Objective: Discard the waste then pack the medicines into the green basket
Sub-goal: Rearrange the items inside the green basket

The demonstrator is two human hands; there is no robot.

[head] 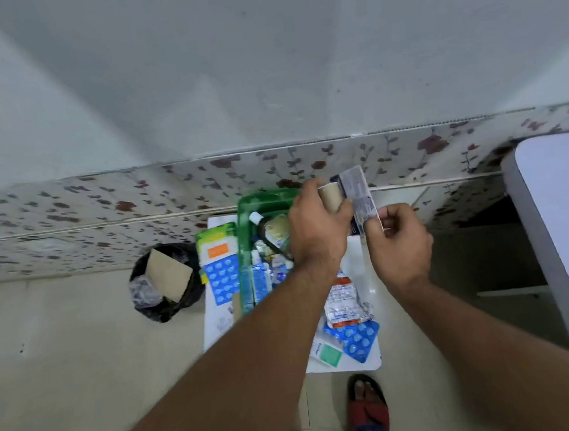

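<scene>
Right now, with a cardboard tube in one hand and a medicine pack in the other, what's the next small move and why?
Probably swing the left hand left and drop the cardboard tube into the black bin bag, which already holds cardboard. The tube looks like waste, and waste goes first. The right hand can then lower its medicine pack into the green basket below.

Basket (244, 219) on the tabletop (357, 253), toward its far left part, with a bottle (270, 228) and packets inside. Blister pack (222, 279) just left of the basket, on the tabletop edge. Bin (165, 282) on the floor, left of the tabletop, with cardboard (167, 273) in it. More blister packs (356, 341) at the tabletop's near right corner. Both hands (317, 233) above the basket's right side, tube (331, 199) in the left, carton (359, 202) between both. Foot (366, 400) on the floor, nearer than the tabletop.
</scene>
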